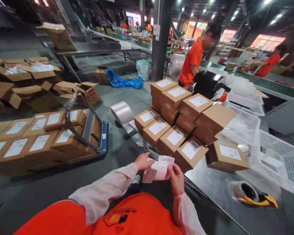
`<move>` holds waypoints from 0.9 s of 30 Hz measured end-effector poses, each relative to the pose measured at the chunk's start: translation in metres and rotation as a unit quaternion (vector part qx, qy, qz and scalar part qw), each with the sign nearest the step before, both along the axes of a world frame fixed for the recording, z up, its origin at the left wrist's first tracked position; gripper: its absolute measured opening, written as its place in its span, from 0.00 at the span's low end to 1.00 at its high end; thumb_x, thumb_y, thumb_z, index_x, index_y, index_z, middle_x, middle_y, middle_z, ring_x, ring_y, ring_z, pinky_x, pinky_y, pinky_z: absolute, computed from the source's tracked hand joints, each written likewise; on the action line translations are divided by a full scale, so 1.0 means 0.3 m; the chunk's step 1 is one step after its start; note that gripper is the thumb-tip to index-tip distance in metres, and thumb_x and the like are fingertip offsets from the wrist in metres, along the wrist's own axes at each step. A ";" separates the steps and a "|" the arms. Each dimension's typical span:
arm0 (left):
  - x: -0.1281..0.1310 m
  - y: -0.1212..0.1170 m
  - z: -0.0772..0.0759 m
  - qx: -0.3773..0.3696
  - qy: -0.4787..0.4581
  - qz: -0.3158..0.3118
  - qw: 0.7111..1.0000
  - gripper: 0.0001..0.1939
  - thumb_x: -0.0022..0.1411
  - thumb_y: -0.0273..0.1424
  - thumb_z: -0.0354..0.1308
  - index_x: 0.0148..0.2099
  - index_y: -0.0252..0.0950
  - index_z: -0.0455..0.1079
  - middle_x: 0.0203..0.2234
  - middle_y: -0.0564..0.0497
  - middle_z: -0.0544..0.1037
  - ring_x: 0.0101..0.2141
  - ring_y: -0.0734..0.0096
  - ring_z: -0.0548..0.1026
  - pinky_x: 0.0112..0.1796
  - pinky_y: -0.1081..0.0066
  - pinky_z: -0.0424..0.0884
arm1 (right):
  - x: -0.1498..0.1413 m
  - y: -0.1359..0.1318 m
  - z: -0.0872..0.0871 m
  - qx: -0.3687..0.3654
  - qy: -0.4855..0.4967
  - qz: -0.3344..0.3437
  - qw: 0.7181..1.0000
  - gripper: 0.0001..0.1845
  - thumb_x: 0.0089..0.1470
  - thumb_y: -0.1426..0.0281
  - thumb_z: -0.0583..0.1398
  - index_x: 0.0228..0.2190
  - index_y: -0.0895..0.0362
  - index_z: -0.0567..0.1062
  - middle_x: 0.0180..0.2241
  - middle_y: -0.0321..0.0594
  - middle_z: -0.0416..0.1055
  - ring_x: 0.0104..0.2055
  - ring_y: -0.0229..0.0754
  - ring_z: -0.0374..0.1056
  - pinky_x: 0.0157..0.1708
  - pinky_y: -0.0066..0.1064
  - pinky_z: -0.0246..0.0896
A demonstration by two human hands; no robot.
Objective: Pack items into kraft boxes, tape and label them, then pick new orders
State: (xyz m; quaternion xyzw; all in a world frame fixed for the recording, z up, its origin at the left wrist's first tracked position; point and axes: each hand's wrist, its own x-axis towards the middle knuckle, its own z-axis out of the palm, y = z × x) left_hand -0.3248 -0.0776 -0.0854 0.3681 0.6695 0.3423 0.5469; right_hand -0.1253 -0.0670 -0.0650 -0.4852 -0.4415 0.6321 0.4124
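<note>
My left hand [142, 161] and my right hand [176, 178] both pinch a strip of white labels [159, 168] held in front of my chest, at the near edge of a metal table [210, 186]. Just beyond the labels a stack of small brown cardboard boxes [178, 120] with white labels on top rests on the table. One box [226, 156] lies apart at the right of the stack.
A blue hand cart [88, 130] loaded with labelled boxes stands on the floor at left. A tape dispenser [252, 195] lies on the table at right, beside white plastic baskets [279, 163]. A person in orange [193, 62] works behind the stack. Open cartons lie at far left.
</note>
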 end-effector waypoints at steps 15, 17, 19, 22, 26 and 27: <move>-0.330 0.292 0.291 -0.079 -0.169 -0.401 0.897 0.07 0.39 0.31 0.67 0.24 0.33 0.77 0.17 0.52 0.76 0.22 0.74 0.72 0.27 0.75 0.63 | -0.338 0.069 0.144 0.097 -0.145 0.112 0.978 0.20 0.47 0.55 0.60 0.20 0.59 0.76 0.19 0.39 0.70 0.22 0.37 0.61 0.23 0.28 0.56; -0.340 0.298 0.282 -0.082 -0.185 -0.409 0.890 0.06 0.40 0.31 0.67 0.24 0.34 0.77 0.17 0.52 0.76 0.21 0.74 0.71 0.27 0.75 0.64 | -0.350 0.072 0.154 0.096 -0.147 0.111 0.978 0.19 0.47 0.56 0.60 0.20 0.59 0.75 0.19 0.39 0.70 0.21 0.37 0.60 0.23 0.28 0.56; -0.348 0.301 0.276 -0.085 -0.202 -0.412 0.884 0.06 0.40 0.30 0.66 0.24 0.35 0.77 0.17 0.53 0.76 0.21 0.74 0.71 0.27 0.75 0.63 | -0.360 0.077 0.162 0.096 -0.150 0.114 0.977 0.18 0.47 0.56 0.61 0.19 0.58 0.75 0.18 0.39 0.70 0.21 0.36 0.61 0.23 0.28 0.56; -0.361 0.305 0.271 -0.090 -0.227 -0.411 0.878 0.06 0.40 0.31 0.66 0.24 0.34 0.77 0.17 0.52 0.77 0.21 0.74 0.71 0.26 0.75 0.63 | -0.374 0.083 0.172 0.099 -0.157 0.114 0.976 0.18 0.47 0.56 0.61 0.19 0.58 0.75 0.19 0.39 0.70 0.21 0.37 0.62 0.23 0.28 0.57; -0.386 0.305 0.266 -0.096 -0.261 -0.400 0.873 0.07 0.39 0.30 0.68 0.25 0.34 0.77 0.17 0.52 0.77 0.21 0.74 0.71 0.25 0.76 0.63 | -0.395 0.087 0.176 0.113 -0.167 0.122 0.972 0.18 0.48 0.57 0.61 0.19 0.59 0.76 0.19 0.39 0.71 0.22 0.37 0.63 0.24 0.29 0.59; -0.392 0.305 0.265 -0.099 -0.270 -0.395 0.872 0.07 0.39 0.30 0.68 0.25 0.33 0.77 0.17 0.52 0.76 0.21 0.75 0.71 0.25 0.76 0.63 | -0.402 0.088 0.177 0.122 -0.165 0.125 0.971 0.18 0.49 0.57 0.60 0.20 0.59 0.75 0.19 0.39 0.71 0.22 0.37 0.63 0.24 0.29 0.60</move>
